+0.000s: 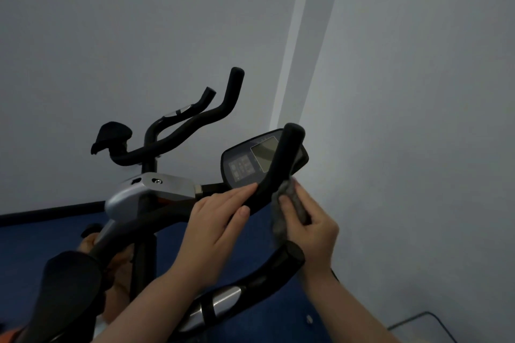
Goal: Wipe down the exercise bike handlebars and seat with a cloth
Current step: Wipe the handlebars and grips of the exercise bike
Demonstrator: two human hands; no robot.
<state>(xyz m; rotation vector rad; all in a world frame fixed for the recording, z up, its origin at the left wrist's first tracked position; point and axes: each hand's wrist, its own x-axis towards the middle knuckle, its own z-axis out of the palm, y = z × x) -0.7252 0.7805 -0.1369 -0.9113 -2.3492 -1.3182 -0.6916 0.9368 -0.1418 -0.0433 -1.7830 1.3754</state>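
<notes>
Fingers [287, 205] around cloth [292, 203] beside handlebar [281, 159]

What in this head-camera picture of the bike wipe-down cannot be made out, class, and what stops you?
- Console readout: too small and dim; the handlebar crosses it.
- Cloth: mostly covered by the right hand.
- Seat: cut off at the bottom-left edge.
- Handlebar under the left hand: surface hidden.
</notes>
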